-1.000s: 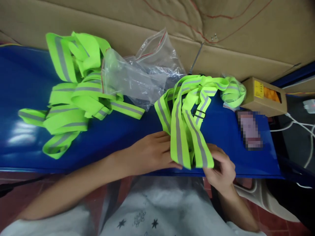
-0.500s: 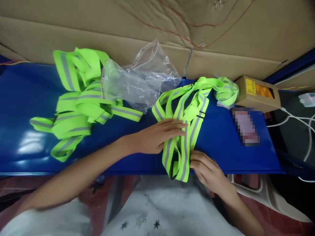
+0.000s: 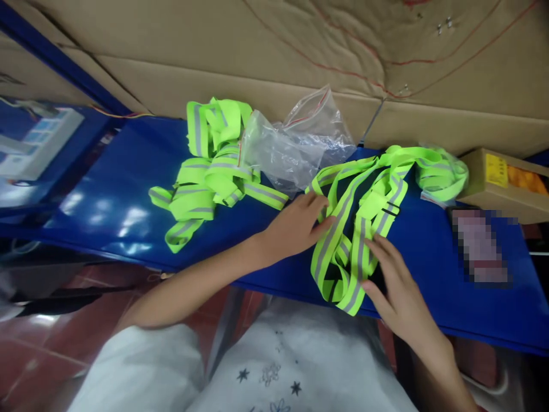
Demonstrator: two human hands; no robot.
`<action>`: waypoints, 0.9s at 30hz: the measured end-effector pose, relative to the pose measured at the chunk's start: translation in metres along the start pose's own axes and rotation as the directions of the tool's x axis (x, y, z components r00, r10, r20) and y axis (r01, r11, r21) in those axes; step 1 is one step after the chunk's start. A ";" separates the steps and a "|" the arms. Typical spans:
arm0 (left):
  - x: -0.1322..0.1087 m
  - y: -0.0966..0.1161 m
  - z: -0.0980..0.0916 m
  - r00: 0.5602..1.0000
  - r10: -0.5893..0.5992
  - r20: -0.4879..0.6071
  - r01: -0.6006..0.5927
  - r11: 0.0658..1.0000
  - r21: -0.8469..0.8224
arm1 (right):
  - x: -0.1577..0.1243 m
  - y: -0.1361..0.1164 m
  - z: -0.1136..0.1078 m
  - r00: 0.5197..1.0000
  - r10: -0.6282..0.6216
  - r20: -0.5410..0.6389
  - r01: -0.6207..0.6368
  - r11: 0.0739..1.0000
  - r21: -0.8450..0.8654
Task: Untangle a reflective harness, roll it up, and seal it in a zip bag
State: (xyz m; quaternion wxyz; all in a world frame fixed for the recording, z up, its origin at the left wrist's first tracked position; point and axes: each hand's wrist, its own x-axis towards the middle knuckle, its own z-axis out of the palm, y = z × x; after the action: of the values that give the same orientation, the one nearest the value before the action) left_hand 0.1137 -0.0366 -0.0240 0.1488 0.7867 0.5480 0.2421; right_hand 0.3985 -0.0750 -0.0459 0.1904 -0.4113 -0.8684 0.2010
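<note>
Neon yellow-green reflective straps [image 3: 358, 257] with a grey stripe lie loosely looped on the blue table, like a strap harness. A black slide buckle [image 3: 390, 209] sits on one band. My left hand [image 3: 295, 223] rests at the left side of the loops, its fingers bent over a band and its thumb apart. On the right side, my right hand [image 3: 397, 286] has its fingers spread and touches the edge of the straps. Neither hand grips a band. Farther left lies a heap of similar reflective straps [image 3: 193, 197].
A clear zip bag [image 3: 291, 151] lies behind the straps. Toward the back right are a bagged strap bundle [image 3: 441, 171] and a cardboard box [image 3: 484, 186] with orange contents. A phone [image 3: 480, 246], blurred out, lies on the blue table [image 3: 433, 297]. Brown cardboard [image 3: 223, 68] forms the back wall.
The view has swung left. My left hand has moved from on top of the straps to their left side. My right hand's fingers have spread, and the loops lie wider apart.
</note>
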 end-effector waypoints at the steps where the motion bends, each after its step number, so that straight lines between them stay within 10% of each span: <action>1: 0.008 0.000 0.007 0.999 0.030 0.035 -0.028 0.997 -0.069 | 0.004 -0.002 0.005 0.999 -0.018 0.039 0.019 1.000 -0.022; 7: 0.049 -0.002 0.037 0.991 0.131 0.021 -0.118 0.941 -0.317 | 0.013 0.003 0.015 0.994 -0.066 0.091 0.069 0.997 -0.032; 15: 0.057 -0.007 0.052 0.952 0.303 -0.042 -0.295 0.945 0.142 | 0.022 0.014 0.009 0.981 -0.133 0.143 0.141 0.989 -0.045; 27: 0.090 -0.006 0.067 0.946 0.323 -0.027 -0.318 0.942 0.108 | 0.020 0.019 0.008 0.979 -0.138 0.148 0.138 0.990 0.007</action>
State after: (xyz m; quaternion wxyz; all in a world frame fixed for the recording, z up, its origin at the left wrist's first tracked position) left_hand 0.1711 0.0517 -0.0638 0.0551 0.8664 0.4274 0.2522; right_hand 0.3949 -0.0495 -0.0585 0.1381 -0.3344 -0.9070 0.2157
